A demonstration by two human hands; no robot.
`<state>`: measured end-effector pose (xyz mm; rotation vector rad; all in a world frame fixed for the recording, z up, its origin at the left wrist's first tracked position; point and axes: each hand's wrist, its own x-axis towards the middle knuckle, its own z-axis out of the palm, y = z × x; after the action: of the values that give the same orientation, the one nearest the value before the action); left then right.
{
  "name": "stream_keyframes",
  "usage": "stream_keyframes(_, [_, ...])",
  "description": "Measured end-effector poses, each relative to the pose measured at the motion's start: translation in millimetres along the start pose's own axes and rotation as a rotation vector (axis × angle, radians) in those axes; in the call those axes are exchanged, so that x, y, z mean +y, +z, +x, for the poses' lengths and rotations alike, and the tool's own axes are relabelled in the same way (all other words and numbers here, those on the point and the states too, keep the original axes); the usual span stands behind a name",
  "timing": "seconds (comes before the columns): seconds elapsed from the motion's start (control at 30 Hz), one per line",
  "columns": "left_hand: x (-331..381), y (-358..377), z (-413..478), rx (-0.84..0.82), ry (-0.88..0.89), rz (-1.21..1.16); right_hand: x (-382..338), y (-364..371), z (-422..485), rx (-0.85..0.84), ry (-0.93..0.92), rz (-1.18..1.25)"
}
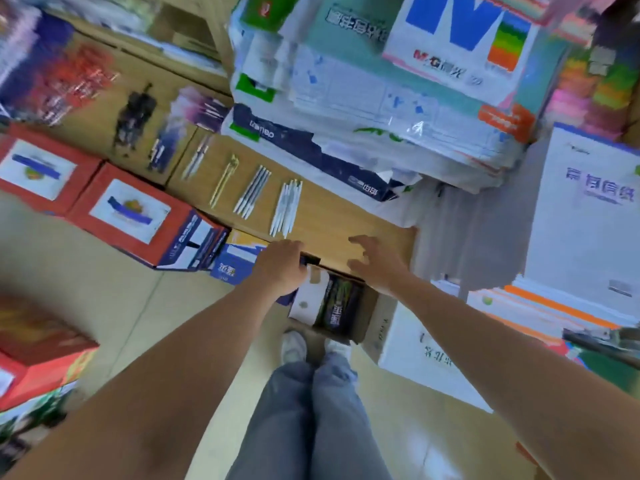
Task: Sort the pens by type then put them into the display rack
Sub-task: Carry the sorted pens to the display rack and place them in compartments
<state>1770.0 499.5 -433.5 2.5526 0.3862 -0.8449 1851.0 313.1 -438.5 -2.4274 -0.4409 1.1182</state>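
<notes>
Sorted pens lie in small groups on top of a brown cardboard box (322,220): white pens (286,206), grey pens (252,196), yellowish pens (223,184), silver pens (196,161) and dark blue pens (157,154). Further left lie black pens (133,119) and a red heap (83,81). My left hand (282,266) curls over the near edge of the box, gripping a dark item there; what it is stays unclear. My right hand (375,263) hovers with spread fingers above the box's near right corner. Below them stands an open carton (332,308) with dark packs inside.
Red boxes (131,220) sit on the floor to the left, a blue box (239,263) beside them. Stacks of wrapped paper reams (381,109) rise behind the pens, white cartons (585,216) to the right. My legs and shoes (294,346) stand on the beige floor. The picture is motion-blurred.
</notes>
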Motion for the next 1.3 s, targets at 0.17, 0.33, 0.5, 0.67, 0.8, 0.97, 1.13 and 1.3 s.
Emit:
stream_keyframes(0.17, [-44.2, 22.3, 36.4, -0.016, -0.089, -0.103, -0.6, 28.9, 57.7, -0.096, 0.019, -0.085])
stream_keyframes(0.33, [-67.5, 31.7, 74.1, 0.065, -0.192, -0.152, -3.5, 45.3, 101.5, -0.112, -0.006, -0.084])
stream_keyframes(0.5, [-88.0, 35.2, 113.1, 0.139, -0.224, -0.172, -16.0, 58.6, 143.7, -0.022, 0.064, 0.025])
stream_keyframes(0.67, [-110.3, 36.1, 150.7, 0.168, -0.176, -0.154, -37.4, 77.2, 192.0, 0.107, 0.193, 0.059])
stream_keyframes(0.8, [-123.6, 37.0, 174.6, 0.171, -0.101, -0.137, -56.8, 89.7, 228.2, 0.178, 0.343, 0.05])
stream_keyframes(0.97, [-129.4, 39.7, 192.0, 0.183, -0.033, -0.062, -61.8, 99.1, 240.9, 0.237, 0.34, -0.053])
stream_keyframes(1.13, [-125.3, 42.5, 198.6, 0.186, -0.058, -0.056, -56.9, 98.3, 235.1, 0.258, 0.336, -0.057])
stream_keyframes(1.3, [-117.8, 44.0, 202.3, 0.204, -0.079, -0.071, -60.3, 92.2, 236.0, 0.221, 0.35, -0.114])
